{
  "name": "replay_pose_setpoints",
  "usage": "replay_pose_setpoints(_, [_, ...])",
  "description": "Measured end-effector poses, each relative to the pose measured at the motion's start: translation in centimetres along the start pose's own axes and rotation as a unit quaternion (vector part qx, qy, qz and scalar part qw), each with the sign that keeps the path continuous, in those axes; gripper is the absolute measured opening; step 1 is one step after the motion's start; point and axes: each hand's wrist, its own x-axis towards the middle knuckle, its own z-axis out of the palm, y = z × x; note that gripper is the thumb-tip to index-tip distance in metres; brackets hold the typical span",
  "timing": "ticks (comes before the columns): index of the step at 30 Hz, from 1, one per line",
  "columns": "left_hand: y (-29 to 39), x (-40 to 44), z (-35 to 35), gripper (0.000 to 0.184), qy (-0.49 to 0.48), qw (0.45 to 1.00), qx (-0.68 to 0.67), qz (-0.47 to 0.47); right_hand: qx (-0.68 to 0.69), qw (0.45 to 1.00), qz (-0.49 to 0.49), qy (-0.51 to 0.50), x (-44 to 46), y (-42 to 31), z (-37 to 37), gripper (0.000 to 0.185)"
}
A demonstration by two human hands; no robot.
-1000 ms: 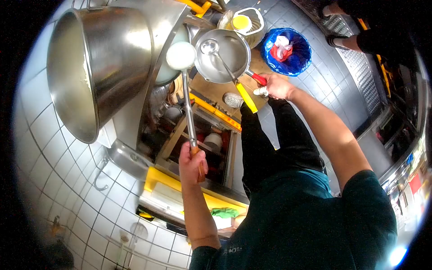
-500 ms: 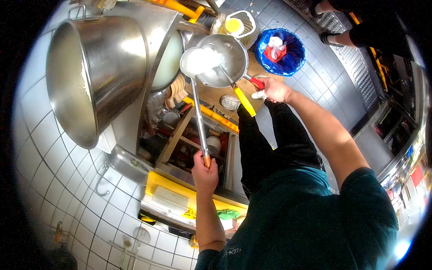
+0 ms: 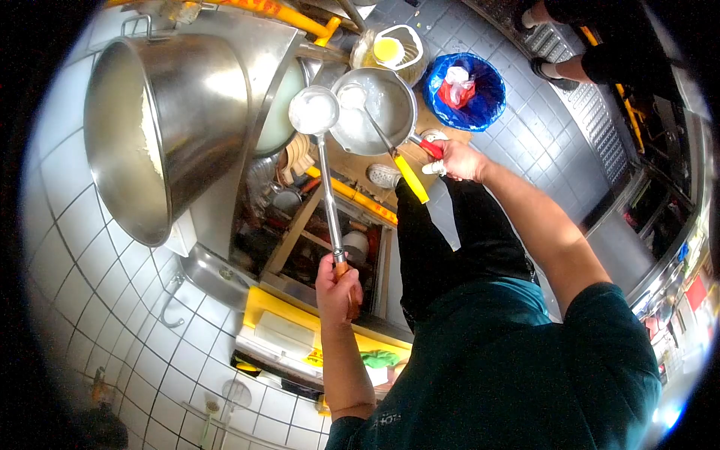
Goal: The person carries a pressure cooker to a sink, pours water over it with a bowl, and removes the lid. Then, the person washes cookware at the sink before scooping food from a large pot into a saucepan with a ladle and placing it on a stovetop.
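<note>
In the head view, my left hand (image 3: 339, 289) is closed around the wooden end of a long-handled ladle (image 3: 330, 199). The ladle's round bowl has a whitish coating and overlaps the left rim of a metal saucepan (image 3: 390, 112). Cloudy whitish liquid shows inside the saucepan. My right hand (image 3: 459, 160) grips the saucepan's red handle, with something small and white by its fingers. A smaller ladle with a yellow handle (image 3: 409, 178) leans in the saucepan, its scoop at the left inside and its handle over the rim.
A large steel pot (image 3: 202, 112) stands at left beside a vessel of pale liquid (image 3: 283, 112). Beyond the saucepan are a clear jug with a yellow cap (image 3: 387, 50) and a blue-lined bin (image 3: 487, 94). Another person's legs (image 3: 615, 71) are at upper right.
My left hand's ladle has shifted left, from over the saucepan to its rim, and the bright white contents in its bowl no longer show. The saucepan sits slightly lower in view.
</note>
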Motion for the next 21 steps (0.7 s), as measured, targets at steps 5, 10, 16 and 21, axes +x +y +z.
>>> replay_pose_setpoints(5, [0.3,0.0,0.2,0.036,0.029,0.999,0.029,0.015,0.001,1.000,0.020,-0.007,-0.6,-0.8,0.1,0.033])
replay_pose_setpoints(10, [-0.2,-0.4,0.7,0.034,0.063,0.937,0.329,0.097,0.008,1.000,0.028,-0.003,-0.3,-0.7,0.4,0.033])
replay_pose_setpoints(16, [-0.3,-0.4,0.9,0.034,0.042,0.944,0.307,0.114,0.010,0.999,0.036,-0.012,-0.9,-1.4,0.4,0.035])
replay_pose_setpoints(21, [1.0,1.1,0.0,0.031,-0.001,0.999,-0.024,0.036,-0.016,0.999,0.030,-0.013,-1.8,-1.6,0.1,0.039])
